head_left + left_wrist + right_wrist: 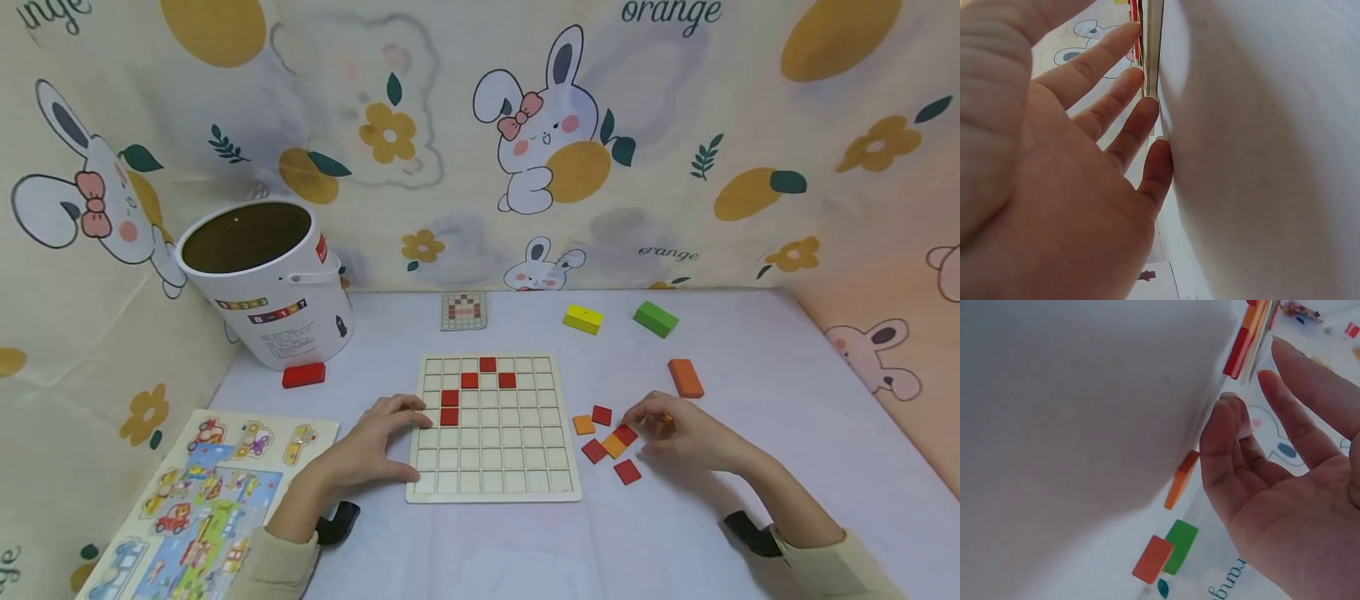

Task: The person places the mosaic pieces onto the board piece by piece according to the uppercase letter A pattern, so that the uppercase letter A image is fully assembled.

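Left hand (367, 446) splayed against board (491, 437); right hand (701, 432) half-curled.

Puzzle (213, 500) cut off by head view's bottom edge, part covered by left sleeve (273, 562), itself cut off there; bucket (315, 317) floor too dark to see, fine print too small to read; card (463, 312) pattern too small for detail; board (493, 458) edge-on in left wrist view, grid hidden; right hand (693, 429) cut off by right wrist view's edge, orange piece (666, 419) mostly hidden by its fingers
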### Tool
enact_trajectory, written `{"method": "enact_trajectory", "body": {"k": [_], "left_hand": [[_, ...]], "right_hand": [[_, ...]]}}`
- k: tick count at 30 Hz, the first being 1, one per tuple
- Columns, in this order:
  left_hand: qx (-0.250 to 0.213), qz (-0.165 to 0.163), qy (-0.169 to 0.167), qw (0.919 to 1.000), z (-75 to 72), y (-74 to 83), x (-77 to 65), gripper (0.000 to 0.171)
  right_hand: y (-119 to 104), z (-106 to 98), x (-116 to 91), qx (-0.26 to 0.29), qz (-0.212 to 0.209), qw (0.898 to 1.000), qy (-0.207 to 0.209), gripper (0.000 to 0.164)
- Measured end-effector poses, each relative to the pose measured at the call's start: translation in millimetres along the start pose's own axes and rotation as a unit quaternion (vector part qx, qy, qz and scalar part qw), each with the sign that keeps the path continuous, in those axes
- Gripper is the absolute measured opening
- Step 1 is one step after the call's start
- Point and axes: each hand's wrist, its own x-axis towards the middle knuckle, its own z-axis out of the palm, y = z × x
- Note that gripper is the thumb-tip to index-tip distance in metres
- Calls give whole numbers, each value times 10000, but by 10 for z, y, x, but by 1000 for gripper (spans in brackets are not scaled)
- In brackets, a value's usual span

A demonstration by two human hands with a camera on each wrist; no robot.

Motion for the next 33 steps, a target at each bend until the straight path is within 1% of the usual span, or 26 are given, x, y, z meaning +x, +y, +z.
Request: {"method": "enact_trajectory", "body": {"k": [2, 4, 9, 13, 18, 21, 27, 33], "left_hand": [[3, 2, 19, 10000, 0, -3, -5, 64], [-5, 1, 39, 10000, -1, -7, -9, 63], [-8, -5, 63, 10000, 4, -9, -7, 64], [-1, -6, 67, 10000, 4, -2, -13, 64], [-15, 60, 76, 10000, 2, 1, -18, 64], [-16, 94, 74, 9999, 1, 2, -19, 63], [-11, 95, 70, 9999, -2, -1, -18, 62], [-43, -12, 43, 10000, -5, 8, -17, 64]], "right_hand": [[23, 14, -1, 48, -102, 9999, -39, 36], [38, 31, 18, 47, -112, 9999, -93, 35], [36, 59, 70, -125, 68, 9999, -94, 31], [30, 70, 90, -198, 121, 9997, -61, 26], [22, 78, 101, -253, 2, 9997, -38, 19], [12, 76, 101, -353, -12, 9994, -20, 20], [26, 71, 85, -484, 119, 9987, -65, 24], [29, 35, 99, -285, 137, 9991, -283, 21]]}}
